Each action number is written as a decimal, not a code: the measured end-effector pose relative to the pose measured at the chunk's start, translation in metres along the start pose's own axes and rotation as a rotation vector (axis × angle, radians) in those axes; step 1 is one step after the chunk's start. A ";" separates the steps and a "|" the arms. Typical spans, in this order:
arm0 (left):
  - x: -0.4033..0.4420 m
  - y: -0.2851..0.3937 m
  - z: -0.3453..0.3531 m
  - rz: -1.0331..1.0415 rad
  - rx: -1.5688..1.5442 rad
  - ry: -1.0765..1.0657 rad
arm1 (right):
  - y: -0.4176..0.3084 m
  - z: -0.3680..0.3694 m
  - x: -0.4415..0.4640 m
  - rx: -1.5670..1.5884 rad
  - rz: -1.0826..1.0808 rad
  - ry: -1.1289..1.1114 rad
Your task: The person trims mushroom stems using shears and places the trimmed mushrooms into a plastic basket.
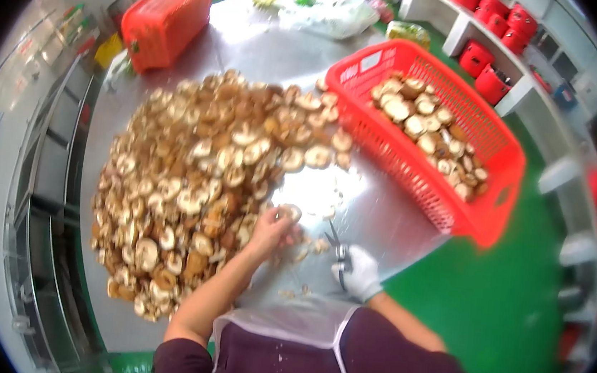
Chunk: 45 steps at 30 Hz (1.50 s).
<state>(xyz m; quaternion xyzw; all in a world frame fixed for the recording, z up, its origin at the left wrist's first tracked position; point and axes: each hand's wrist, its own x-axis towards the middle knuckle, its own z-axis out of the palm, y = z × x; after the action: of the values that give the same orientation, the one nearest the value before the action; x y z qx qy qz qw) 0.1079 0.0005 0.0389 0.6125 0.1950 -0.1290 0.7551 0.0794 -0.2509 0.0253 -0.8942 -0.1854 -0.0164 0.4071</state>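
Bare and closed, my left hand [275, 232] holds a mushroom [289, 213] at the right edge of a big heap of mushrooms [192, 176]. The mushroom's pale underside faces up. My right hand [360, 273], in a white glove, grips a pair of scissors [339, 251]. Their blades are apart and point away from me, towards the upper left. Cut stem bits [301, 254] lie on the metal table [375, 215] between my hands. To the right, a red plastic basket [414, 176] contains a layer of mushrooms [427, 123], many with cut undersides up.
A red crate [167, 23] stands at the table's far left corner. Plastic bags [329, 13] lie at the far end. Red buckets [492, 83] sit on white shelving at the right, beyond the green floor [498, 278]. Metal racks [51, 184] line the left.
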 end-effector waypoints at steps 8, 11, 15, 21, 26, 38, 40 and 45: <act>-0.054 -0.006 -0.008 0.057 0.110 0.030 | -0.046 -0.013 0.019 -0.277 0.085 -0.376; -0.058 -0.012 -0.001 0.066 0.183 0.040 | -0.053 -0.017 0.022 -0.349 0.100 -0.441; -0.058 -0.015 0.006 0.086 0.274 0.049 | -0.053 -0.022 0.020 -0.418 0.072 -0.485; -0.055 -0.022 0.007 0.111 0.510 0.113 | -0.047 -0.018 0.014 -0.445 0.020 -0.525; -0.056 -0.018 0.002 0.020 0.323 0.174 | -0.029 0.001 0.006 -0.333 0.024 -0.487; -0.006 0.177 0.101 0.332 0.235 -0.264 | 0.043 0.001 -0.009 0.155 0.143 -0.076; 0.030 0.198 0.108 0.503 0.129 -0.247 | 0.040 -0.002 -0.010 0.125 0.091 -0.050; 0.161 0.100 0.063 0.597 0.987 0.152 | 0.035 -0.006 -0.009 0.084 -0.018 0.012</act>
<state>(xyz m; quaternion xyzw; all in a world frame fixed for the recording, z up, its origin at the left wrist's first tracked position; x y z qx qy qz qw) 0.3029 -0.0318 0.0647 0.9280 -0.0157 0.0583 0.3677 0.0836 -0.2796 0.0021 -0.8745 -0.1917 -0.0174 0.4452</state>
